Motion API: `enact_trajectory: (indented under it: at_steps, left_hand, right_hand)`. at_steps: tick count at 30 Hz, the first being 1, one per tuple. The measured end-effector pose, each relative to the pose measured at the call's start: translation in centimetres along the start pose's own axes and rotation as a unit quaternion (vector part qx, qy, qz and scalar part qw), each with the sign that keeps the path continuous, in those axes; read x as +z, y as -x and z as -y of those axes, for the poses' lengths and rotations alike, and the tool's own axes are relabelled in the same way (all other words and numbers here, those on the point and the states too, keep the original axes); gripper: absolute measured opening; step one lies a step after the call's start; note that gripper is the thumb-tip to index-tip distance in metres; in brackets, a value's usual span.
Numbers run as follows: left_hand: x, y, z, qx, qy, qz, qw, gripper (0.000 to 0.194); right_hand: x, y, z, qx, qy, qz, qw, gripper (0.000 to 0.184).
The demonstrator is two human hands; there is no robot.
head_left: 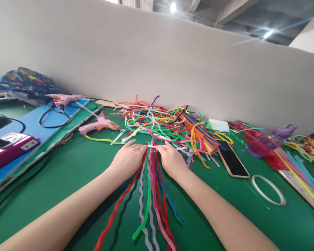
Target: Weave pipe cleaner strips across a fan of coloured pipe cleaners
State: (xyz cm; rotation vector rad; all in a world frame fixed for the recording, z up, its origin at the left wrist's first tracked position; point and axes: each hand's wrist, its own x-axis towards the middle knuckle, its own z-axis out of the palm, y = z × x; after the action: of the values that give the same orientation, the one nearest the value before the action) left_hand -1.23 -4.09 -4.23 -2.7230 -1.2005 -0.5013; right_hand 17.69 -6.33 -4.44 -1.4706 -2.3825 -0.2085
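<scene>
Colourful pipe cleaners [153, 181] in red, green, pink, lilac and blue run side by side toward me over the green table, several of them wavy. A short white pipe cleaner [152, 146] lies across their far end, where the strands look interlaced. My left hand [129, 158] has its fingertips closed at the left end of the white piece. At its right end, the fingers of my right hand [171, 158] are closed in the same way. My hands hide part of both ends, and the two palms face down near the table.
Beyond my hands lies a tangled pipe cleaner heap [159, 122]. Pink glue guns [101, 124] and a purple power strip [13, 150] with black cables are on the left. A phone [233, 158], tape roll [268, 190] and purple bottle [270, 141] lie right. A pale partition [157, 62] stands behind.
</scene>
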Motion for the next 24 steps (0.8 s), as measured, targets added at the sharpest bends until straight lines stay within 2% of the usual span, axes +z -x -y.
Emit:
enact_trajectory:
  at_steps: [15,18,22,24]
  left_hand:
    - [-0.2,0.3,0.3,0.018,-0.041,-0.012,0.999,0.031]
    - [-0.1,0.4,0.5,0.020,-0.040,-0.024,0.999,0.030]
    - [-0.3,0.6,1.3,0.019,-0.038,-0.082,0.996,0.028]
    - [-0.6,0.6,1.7,0.014,-0.045,-0.093,0.995,0.024]
  right_hand:
    - [0.0,0.2,-0.5,0.016,0.056,-0.032,0.998,0.026]
    - [0.2,0.2,-1.1,0.002,0.027,-0.068,0.997,0.026]
    - [0.1,0.1,-1.7,-0.011,-0.022,-0.141,0.990,0.026]
    - [-0.1,0.0,-1.7,-0.026,-0.023,-0.158,0.987,0.022]
